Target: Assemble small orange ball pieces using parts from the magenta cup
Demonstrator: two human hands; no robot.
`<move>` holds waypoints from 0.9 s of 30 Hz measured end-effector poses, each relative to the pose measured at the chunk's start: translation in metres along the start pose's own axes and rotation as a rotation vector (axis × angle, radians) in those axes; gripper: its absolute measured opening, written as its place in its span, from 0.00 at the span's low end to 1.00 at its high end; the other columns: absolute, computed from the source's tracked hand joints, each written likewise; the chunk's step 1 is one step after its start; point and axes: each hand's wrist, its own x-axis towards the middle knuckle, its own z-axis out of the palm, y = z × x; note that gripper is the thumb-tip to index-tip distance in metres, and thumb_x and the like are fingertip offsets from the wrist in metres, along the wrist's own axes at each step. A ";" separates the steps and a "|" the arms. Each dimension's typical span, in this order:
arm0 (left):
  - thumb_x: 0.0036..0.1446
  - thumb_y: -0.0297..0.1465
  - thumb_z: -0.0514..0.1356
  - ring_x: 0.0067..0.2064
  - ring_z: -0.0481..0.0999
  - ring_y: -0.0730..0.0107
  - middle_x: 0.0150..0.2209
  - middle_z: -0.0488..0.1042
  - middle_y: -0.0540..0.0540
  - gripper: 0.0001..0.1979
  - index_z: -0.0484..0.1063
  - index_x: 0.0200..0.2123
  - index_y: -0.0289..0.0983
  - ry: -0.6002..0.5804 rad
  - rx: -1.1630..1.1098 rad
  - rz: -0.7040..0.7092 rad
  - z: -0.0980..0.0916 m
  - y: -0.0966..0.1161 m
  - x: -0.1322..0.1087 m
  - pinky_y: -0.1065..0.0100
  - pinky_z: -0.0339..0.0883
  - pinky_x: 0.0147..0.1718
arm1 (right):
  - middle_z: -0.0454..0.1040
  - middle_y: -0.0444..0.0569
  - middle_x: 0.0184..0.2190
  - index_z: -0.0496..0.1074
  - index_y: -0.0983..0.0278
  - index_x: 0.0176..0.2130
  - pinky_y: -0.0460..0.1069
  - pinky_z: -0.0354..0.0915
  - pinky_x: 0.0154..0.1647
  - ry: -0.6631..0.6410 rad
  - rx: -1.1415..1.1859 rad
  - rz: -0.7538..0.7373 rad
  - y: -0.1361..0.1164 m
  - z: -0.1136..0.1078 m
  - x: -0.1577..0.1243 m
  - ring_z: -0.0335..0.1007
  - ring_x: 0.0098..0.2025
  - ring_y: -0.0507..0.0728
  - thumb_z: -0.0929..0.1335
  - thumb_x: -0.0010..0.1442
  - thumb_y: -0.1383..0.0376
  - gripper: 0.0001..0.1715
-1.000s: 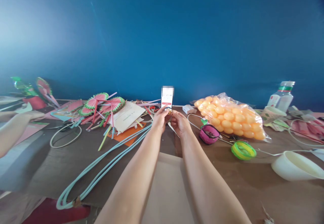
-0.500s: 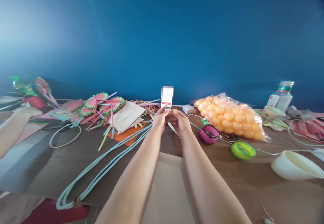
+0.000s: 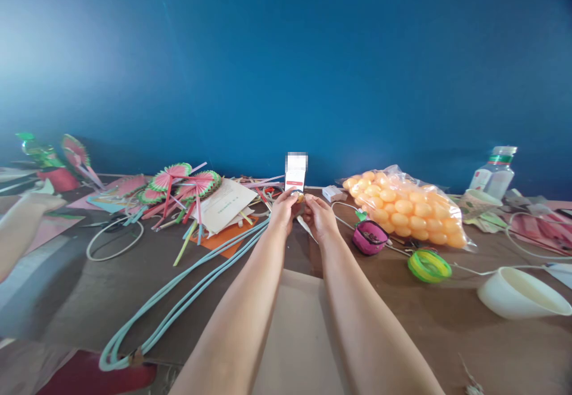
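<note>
My left hand (image 3: 281, 211) is closed, thumb and fingers pinching a small shiny round thing (image 3: 295, 193) that looks silver and gold. Its kind is too small to tell. Right beside it, my right hand (image 3: 319, 215) has its fingertips drawn together at the shiny thing's edge; what they grip is hidden. Just beyond both hands a phone with a lit white screen (image 3: 295, 171) stands upright near the blue wall. Under my right fingers lies a thin white strip (image 3: 306, 227).
Pale blue tubing (image 3: 179, 288) loops left of my arms, near paper fans (image 3: 196, 185) and papers (image 3: 223, 204). To the right are a bag of orange balls (image 3: 406, 207), a purple pouch (image 3: 370, 237), green-yellow rings (image 3: 429, 265) and a white bowl (image 3: 504, 299). Another person's hand (image 3: 42, 203) reaches in at far left.
My hands stay almost in place around the small shiny thing. At far left, the other person's hand has shifted slightly left and down.
</note>
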 end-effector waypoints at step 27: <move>0.45 0.28 0.68 0.33 0.74 0.74 0.33 0.77 0.47 0.17 0.77 0.41 0.38 -0.076 0.002 0.007 -0.007 -0.004 0.004 0.70 0.68 0.36 | 0.73 0.40 0.24 0.75 0.63 0.32 0.39 0.44 0.14 -0.048 0.030 0.075 -0.006 -0.004 -0.002 0.54 0.18 0.42 0.79 0.38 0.63 0.19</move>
